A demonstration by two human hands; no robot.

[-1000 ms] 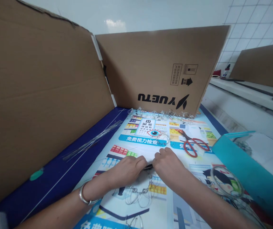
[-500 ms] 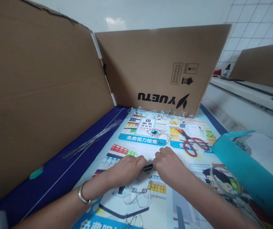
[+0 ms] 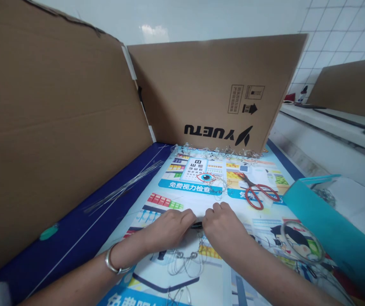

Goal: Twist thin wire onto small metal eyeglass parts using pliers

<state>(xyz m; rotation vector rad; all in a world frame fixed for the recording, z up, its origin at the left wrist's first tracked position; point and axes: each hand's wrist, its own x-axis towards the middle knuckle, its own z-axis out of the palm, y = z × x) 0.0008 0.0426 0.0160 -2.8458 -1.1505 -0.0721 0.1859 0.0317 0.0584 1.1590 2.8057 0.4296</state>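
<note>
The left hand (image 3: 168, 229) and right hand (image 3: 223, 225) meet at a small black object (image 3: 197, 225) — fingers curled, whether they grip it is hidden — above looped wire strands (image 3: 185, 262) on a printed poster (image 3: 188, 185).

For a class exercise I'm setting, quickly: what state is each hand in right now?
Left hand: closed on a small black object.
Right hand: fingers curled beside that object; whether it holds it cannot be told.

A small black object (image 3: 196, 225), mostly hidden, sits level, shape unclear.
</note>
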